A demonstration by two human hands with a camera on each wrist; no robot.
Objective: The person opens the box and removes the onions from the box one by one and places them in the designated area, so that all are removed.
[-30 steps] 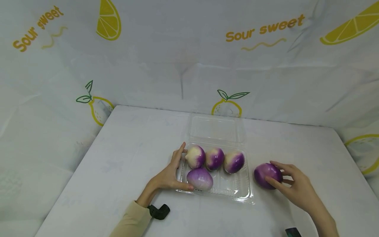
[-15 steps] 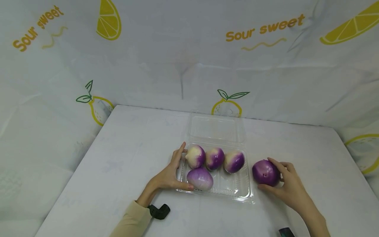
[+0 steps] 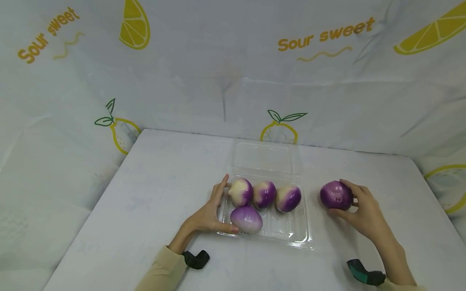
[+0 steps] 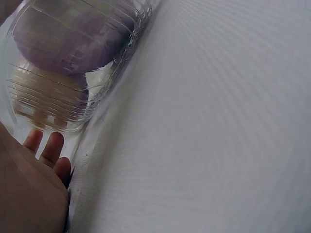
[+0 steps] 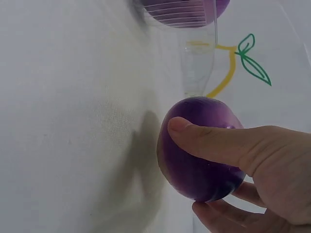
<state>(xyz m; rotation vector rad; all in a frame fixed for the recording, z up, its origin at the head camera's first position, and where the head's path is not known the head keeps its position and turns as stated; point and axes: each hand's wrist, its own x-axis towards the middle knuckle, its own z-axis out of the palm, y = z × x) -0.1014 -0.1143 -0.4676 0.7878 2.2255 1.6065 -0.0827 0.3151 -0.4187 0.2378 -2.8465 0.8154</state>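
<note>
In the head view my right hand [image 3: 364, 210] grips a glossy purple turnip [image 3: 336, 195], right of the clear plastic container. Its thumb lies across the turnip [image 5: 199, 150] in the right wrist view, with fingers on the other side. The turnip seems raised off the table, its shadow falling to one side. The open clear container [image 3: 284, 232] has three purple-and-white turnips [image 3: 263, 195] in its far row and a paler purple turnip [image 3: 246, 219] at near left. My left hand [image 3: 207, 214] spans the container's left side, thumb at the near edge, fingers extended along the side.
The container's clear lid [image 3: 265, 157] lies folded back toward the wall. White table cloth [image 3: 164, 173] surrounds the container. A white curtain [image 3: 196, 60] with lemon prints stands behind the table. Dark camera mounts sit at the left wrist [image 3: 196, 259] and right wrist [image 3: 365, 275].
My right hand first shifts the turnip slightly left, turning it, then carries it away to the right and farther back. The left hand and container stay put.
</note>
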